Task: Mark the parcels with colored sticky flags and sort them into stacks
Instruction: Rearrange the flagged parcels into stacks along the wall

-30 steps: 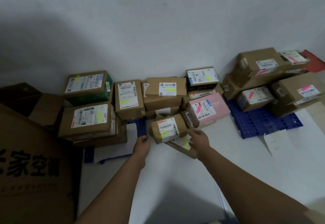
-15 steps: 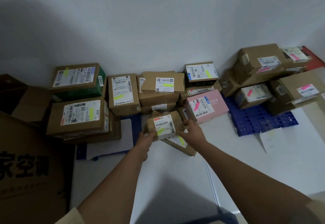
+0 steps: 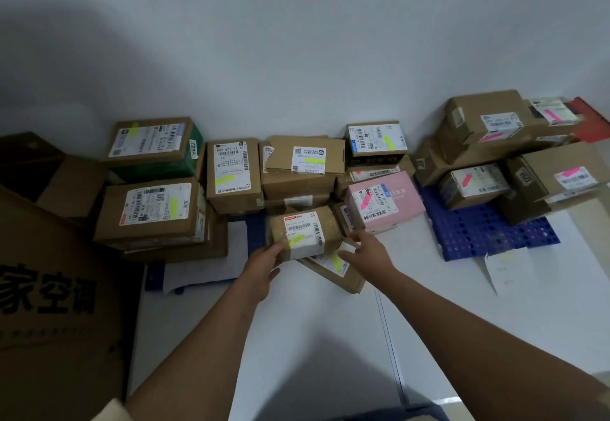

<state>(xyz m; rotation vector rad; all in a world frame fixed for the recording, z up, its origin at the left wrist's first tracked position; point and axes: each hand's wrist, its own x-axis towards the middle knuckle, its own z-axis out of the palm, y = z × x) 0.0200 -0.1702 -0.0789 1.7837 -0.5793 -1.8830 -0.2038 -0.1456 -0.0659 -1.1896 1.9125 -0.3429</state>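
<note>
Two hands at frame centre: left hand (image 3: pixel 264 263) grips yellow-flagged parcel (image 3: pixel 305 232); right hand (image 3: pixel 369 252) spread, touching. Sorting step; next, likely seat among yellow stack (image 3: pixel 231 173).

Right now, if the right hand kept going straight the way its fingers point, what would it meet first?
The right hand points up-left at the small brown parcel, which the left hand grips. It would meet that parcel's right end first; depth is unclear, and it may already touch.
</note>
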